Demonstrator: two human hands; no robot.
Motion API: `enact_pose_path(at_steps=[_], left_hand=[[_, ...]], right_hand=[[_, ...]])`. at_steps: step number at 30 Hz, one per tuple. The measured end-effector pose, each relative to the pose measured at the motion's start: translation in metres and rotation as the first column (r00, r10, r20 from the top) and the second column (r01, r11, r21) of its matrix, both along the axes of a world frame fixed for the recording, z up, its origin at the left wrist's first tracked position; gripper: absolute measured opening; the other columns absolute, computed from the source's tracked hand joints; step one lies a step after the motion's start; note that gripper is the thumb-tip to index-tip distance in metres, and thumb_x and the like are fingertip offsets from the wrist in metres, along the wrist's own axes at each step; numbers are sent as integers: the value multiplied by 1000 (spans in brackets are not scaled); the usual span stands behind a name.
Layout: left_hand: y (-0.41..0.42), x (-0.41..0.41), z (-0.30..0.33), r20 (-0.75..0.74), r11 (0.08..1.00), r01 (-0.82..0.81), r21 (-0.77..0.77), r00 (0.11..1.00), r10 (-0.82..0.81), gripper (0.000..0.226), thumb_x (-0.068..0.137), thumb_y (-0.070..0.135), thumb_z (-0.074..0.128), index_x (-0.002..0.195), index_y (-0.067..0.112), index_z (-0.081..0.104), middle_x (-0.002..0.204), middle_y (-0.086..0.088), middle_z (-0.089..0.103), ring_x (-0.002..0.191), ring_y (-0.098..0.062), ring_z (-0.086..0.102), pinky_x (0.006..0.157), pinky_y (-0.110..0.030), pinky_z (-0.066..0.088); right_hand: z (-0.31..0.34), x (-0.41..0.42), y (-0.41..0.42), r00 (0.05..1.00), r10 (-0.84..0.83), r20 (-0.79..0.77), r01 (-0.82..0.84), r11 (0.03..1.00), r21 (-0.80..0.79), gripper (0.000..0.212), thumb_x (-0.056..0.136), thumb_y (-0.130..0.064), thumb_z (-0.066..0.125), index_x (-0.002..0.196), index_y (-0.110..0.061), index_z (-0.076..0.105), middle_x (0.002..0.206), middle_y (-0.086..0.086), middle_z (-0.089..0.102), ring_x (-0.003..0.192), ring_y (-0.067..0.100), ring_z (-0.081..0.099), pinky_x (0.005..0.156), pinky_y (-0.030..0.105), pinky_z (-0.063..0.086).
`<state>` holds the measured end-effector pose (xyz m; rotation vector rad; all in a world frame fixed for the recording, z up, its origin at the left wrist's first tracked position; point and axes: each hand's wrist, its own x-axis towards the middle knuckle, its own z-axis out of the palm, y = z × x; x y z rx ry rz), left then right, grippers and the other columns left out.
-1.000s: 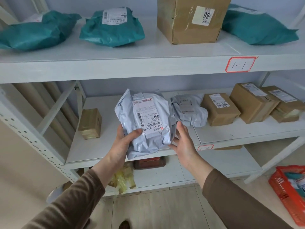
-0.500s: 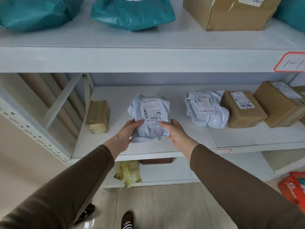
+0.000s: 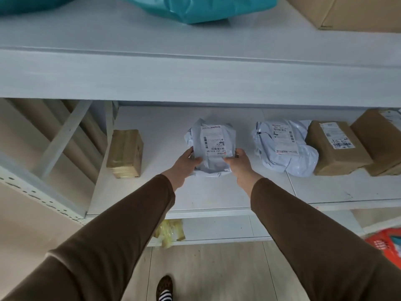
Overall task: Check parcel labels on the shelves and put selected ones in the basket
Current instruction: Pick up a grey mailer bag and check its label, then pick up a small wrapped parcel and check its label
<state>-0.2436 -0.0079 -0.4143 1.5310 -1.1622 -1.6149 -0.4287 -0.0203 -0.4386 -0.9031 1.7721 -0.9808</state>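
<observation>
A pale grey-blue plastic parcel point(image 3: 211, 146) with a white barcode label facing up lies on the middle shelf point(image 3: 195, 196). My left hand point(image 3: 184, 164) grips its lower left edge and my right hand point(image 3: 239, 164) grips its lower right edge, thumbs over the top. A second grey parcel point(image 3: 284, 147) with a label lies to its right. The red basket point(image 3: 388, 244) shows only as a corner on the floor at the far right.
A taped brown box point(image 3: 125, 153) stands to the left of the held parcel. Labelled cardboard boxes point(image 3: 336, 148) sit to the right. The upper shelf holds a teal bag point(image 3: 199, 7) and a carton point(image 3: 351, 11). A yellow bag point(image 3: 170, 232) lies on the bottom shelf.
Both hands have carried the grey parcel from chest height forward and down onto the middle shelf, deeper in. The view has moved closer to the shelf.
</observation>
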Motion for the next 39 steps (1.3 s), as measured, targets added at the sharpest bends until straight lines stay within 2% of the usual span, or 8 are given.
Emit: enact_pose_path(at_steps=[4,8,14,17,23,28,33,39], left_hand=[[5,9,0,69,998,57,11,996,-58,73,106,29,59,166,25,17,163,-2,41,143,-32,48,108,-38,39],[13,48,14,319,972,25,-232,946,52,74,105,38,59,166,26,20,171,-1,29,154,-29,33,122,-40,29],[13,153,23,454,896,-165,-412,815,359,52,103,28,61,152,27,45,131,2,62,117,-24,65,93,-30,51],[11,196,18,395,871,-303,-387,799,454,56,104,26,61,156,24,41,148,4,52,134,-22,53,108,-34,46],[-1,233,-21,186,902,-432,31,889,419,75,104,36,59,166,19,21,168,-8,33,150,-28,39,121,-42,32],[8,210,-23,158,950,-312,-17,937,310,47,104,11,55,149,21,51,139,-4,63,124,-22,58,100,-31,42],[35,177,-10,80,938,-326,-115,938,336,61,87,28,67,147,22,53,131,-2,69,122,-25,64,110,-46,50],[99,92,51,-94,866,-335,-371,941,324,43,98,18,70,138,18,53,124,1,68,111,-15,68,87,-25,53]], right_hand=[[5,11,5,931,-37,-362,31,999,-21,68,90,-7,68,152,-11,39,148,15,53,138,39,46,113,42,37],[26,58,19,778,-124,-616,-228,858,-460,58,88,-2,67,144,-6,49,152,16,48,143,36,37,122,42,29],[36,164,23,839,368,-402,-517,770,-373,57,99,-9,58,153,-13,39,155,6,45,144,23,38,115,27,29],[35,207,16,851,514,-106,-524,826,-208,62,101,-13,59,158,-15,32,161,7,40,148,26,40,115,35,37],[41,247,15,843,464,273,-503,860,90,57,105,-10,52,158,-8,29,156,14,44,141,33,46,96,31,39],[37,247,22,795,501,342,-559,824,94,51,104,-12,51,154,-17,41,148,7,54,116,18,48,89,24,41],[39,212,43,860,452,238,-457,889,-37,43,102,-27,56,143,-17,44,131,6,59,114,20,54,83,28,42],[80,132,93,908,358,217,-297,917,-267,37,93,-54,67,120,-38,49,140,-4,55,125,17,55,100,39,45]])
